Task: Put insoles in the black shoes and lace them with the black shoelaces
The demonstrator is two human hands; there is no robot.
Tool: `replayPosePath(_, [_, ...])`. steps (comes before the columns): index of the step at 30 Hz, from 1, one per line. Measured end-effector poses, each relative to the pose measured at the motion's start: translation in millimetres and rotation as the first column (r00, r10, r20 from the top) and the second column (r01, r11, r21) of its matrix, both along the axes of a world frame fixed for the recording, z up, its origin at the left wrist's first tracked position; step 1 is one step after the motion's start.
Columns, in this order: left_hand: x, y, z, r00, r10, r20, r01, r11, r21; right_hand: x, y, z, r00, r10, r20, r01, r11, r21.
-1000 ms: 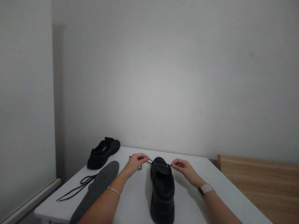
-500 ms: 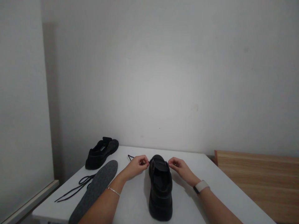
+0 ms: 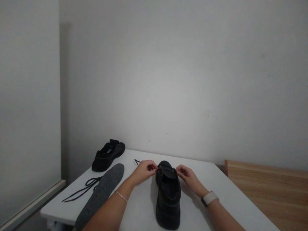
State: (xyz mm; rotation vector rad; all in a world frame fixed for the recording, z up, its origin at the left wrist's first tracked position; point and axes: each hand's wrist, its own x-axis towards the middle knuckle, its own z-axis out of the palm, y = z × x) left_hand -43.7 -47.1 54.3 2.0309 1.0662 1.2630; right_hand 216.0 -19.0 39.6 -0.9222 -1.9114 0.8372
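A black shoe (image 3: 168,195) stands on the white table (image 3: 141,208), its toe pointing away from me. My left hand (image 3: 144,170) is pinched on a thin black shoelace (image 3: 137,161) at the shoe's far left side. My right hand (image 3: 186,175) is pinched at the shoe's far right side, fingers closed on the lace end there. Both hands touch the front of the shoe. A thin bracelet is on my left wrist and a pale watch band on my right.
A second black shoe (image 3: 108,154) lies at the table's far left corner. A grey insole (image 3: 102,191) and a loose black lace (image 3: 84,187) lie on the left of the table. A wooden surface (image 3: 269,189) adjoins on the right. A plain wall is behind.
Both hands have drawn in closer to the shoe's front, shortening the stretch of lace between them. The camera view shifted slightly.
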Motion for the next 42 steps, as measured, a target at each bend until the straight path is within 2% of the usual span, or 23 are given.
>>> replayPosePath(4, [1.4, -0.9, -0.2, 0.999, 0.031, -0.007, -0.031, 0.998, 0.053, -1.4, -2.8, 0.8, 1.0, -0.005, -0.01, 0.005, 1.0, 0.003])
replayPosePath(9, [2.8, 0.0, 0.7, 0.999, 0.036, 0.015, -0.037, 0.998, 0.043, -4.0, -5.5, 0.4, 0.999, 0.007, -0.045, -0.008, 1.0, -0.028])
replayPosePath(21, [3.2, 0.2, 1.5, 0.993, 0.098, -0.06, -0.092, 0.99, 0.104, -13.3, -8.8, -2.4, 0.998, 0.025, -0.063, -0.029, 0.998, -0.064])
replayPosePath(31, [7.6, -0.5, 2.1, 0.989, 0.108, -0.103, -0.092, 0.984, 0.152, -10.9, -5.0, -1.1, 0.999, -0.025, -0.038, 0.023, 0.999, -0.049])
replayPosePath(36, [6.9, -1.5, 3.1, 0.978, 0.161, -0.132, -0.132, 0.969, 0.208, -10.6, -4.9, -0.5, 0.997, -0.021, -0.08, 0.013, 0.995, -0.098])
replayPosePath(42, [5.7, -1.6, 3.0, 0.956, 0.265, -0.128, -0.222, 0.934, 0.279, -8.6, -2.4, -2.0, 0.994, -0.021, -0.104, 0.012, 0.996, -0.084])
